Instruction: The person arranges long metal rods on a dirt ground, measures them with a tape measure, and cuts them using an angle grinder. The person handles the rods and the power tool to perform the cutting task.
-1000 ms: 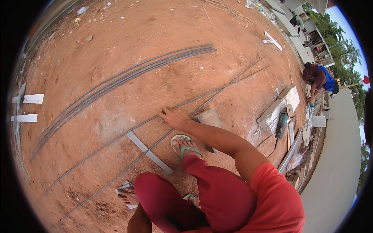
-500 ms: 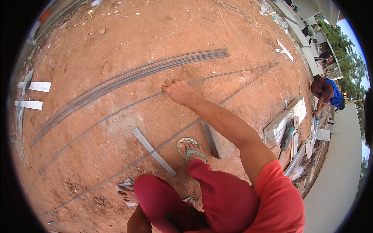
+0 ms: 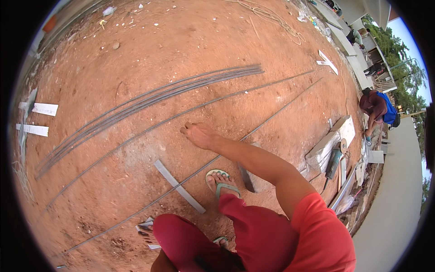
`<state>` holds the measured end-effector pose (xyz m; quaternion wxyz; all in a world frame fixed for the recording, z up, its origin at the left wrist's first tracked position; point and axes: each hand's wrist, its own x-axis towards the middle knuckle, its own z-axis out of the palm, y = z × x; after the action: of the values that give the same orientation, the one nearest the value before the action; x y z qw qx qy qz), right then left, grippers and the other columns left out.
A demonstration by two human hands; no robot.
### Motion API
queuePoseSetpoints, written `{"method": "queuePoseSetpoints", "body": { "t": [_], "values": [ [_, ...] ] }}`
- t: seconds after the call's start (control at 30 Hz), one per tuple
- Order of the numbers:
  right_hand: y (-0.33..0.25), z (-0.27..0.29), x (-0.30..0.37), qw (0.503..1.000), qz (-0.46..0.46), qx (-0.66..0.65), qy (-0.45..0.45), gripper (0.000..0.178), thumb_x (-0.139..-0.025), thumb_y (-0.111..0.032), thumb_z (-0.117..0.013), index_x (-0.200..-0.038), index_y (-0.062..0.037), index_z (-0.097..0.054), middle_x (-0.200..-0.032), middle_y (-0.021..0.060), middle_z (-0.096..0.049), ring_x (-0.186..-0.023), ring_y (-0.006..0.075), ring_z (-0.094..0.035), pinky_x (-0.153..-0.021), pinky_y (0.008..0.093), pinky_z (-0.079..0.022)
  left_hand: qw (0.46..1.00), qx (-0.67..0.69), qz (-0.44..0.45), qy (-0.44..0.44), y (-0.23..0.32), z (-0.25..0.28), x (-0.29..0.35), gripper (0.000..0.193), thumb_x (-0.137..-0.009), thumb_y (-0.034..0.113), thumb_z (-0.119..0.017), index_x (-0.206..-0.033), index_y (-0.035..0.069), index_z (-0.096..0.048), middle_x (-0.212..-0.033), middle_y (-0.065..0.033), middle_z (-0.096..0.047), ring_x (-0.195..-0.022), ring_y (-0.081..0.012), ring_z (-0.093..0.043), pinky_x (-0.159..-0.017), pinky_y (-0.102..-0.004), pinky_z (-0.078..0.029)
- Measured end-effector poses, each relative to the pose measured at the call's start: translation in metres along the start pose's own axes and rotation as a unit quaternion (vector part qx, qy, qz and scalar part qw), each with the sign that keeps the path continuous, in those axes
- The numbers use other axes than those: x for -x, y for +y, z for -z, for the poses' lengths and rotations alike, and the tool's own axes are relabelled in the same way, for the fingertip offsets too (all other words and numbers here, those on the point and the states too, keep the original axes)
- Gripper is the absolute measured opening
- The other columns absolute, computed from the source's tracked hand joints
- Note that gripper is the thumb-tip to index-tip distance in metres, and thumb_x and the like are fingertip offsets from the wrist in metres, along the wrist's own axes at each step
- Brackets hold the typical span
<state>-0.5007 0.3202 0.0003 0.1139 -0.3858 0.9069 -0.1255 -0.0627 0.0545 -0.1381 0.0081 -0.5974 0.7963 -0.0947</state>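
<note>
My right hand [image 3: 198,135] hovers over the reddish dirt, its fingers loosely curled and no object visible in them. Just beyond it lies a long thin steel rod [image 3: 167,119]; hand and rod are apart. A second long steel rod [image 3: 145,206] runs diagonally on the near side, passing beneath my right forearm and across a flat grey metal strip [image 3: 179,187]. At the lower left, beside my knee, my left hand [image 3: 145,232] has its fingers spread over a pale flat piece [image 3: 154,247]. My knee partly hides that hand.
A bundle of several steel rods [image 3: 149,99] lies farther out. An angle grinder [image 3: 334,162] rests by a pale block [image 3: 324,147] on the right. A grey block [image 3: 253,174] stands near my sandalled foot [image 3: 222,182]. Another person [image 3: 377,106] crouches at the far right.
My right hand has let go of the farther rod and drawn back toward me. That rod's right end now sits apart from the nearer rod's end. My left hand stays beside my knee.
</note>
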Motion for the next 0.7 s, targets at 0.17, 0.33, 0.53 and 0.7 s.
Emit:
{"method": "queuePoseSetpoints", "body": {
  "t": [0.17, 0.33, 0.53, 0.7],
  "values": [
    [-0.046, -0.041, 0.055, 0.986, 0.073, -0.107, -0.103, 0.033, -0.088, -0.020, -0.074, -0.114, -0.0021, -0.064, -0.107, 0.0183, -0.067, -0.102, 0.0390, -0.069, -0.086, 0.0494, -0.056, 1.000, 0.002, -0.009, 0.007, 0.002, -0.003, 0.000, 0.067, -0.104, 0.059, -0.027, -0.161, 0.024, -0.031, -0.158, -0.0159, -0.041, -0.134, -0.0370, -0.049, -0.113, -0.0534, -0.034],
    [-0.064, -0.055, 0.075, 0.984, 0.130, -0.075, -0.101, 0.032, -0.083, -0.023, -0.077, -0.107, -0.0043, -0.068, -0.106, 0.0153, -0.068, -0.109, 0.0329, -0.066, -0.090, 0.0458, -0.054, 1.000, 0.003, -0.009, 0.007, 0.002, -0.002, -0.003, 0.068, -0.104, 0.059, -0.025, -0.161, 0.022, -0.031, -0.158, -0.0173, -0.039, -0.136, -0.0385, -0.047, -0.113, -0.0547, -0.032],
    [-0.060, -0.086, 0.084, 0.987, 0.158, -0.022, -0.007, 0.018, -0.085, -0.021, -0.069, -0.098, -0.0084, -0.072, -0.102, 0.0123, -0.069, -0.108, 0.0298, -0.066, -0.090, 0.0430, -0.053, 1.000, 0.015, -0.024, -0.007, 0.002, -0.002, -0.005, 0.070, -0.104, 0.058, -0.023, -0.161, 0.019, -0.032, -0.159, -0.0190, -0.038, -0.138, -0.0404, -0.044, -0.114, -0.0564, -0.031],
    [-0.061, -0.091, 0.077, 0.983, 0.179, 0.014, -0.047, 0.015, -0.087, -0.017, -0.062, -0.093, -0.0084, -0.072, -0.106, 0.0143, -0.068, -0.097, 0.0323, -0.070, -0.083, 0.0453, -0.056, 0.999, 0.030, -0.018, -0.037, 0.000, 0.002, -0.002, 0.071, -0.104, 0.058, -0.022, -0.161, 0.017, -0.032, -0.159, -0.0205, -0.036, -0.139, -0.0419, -0.042, -0.115, -0.0577, -0.030]
  ]
}}
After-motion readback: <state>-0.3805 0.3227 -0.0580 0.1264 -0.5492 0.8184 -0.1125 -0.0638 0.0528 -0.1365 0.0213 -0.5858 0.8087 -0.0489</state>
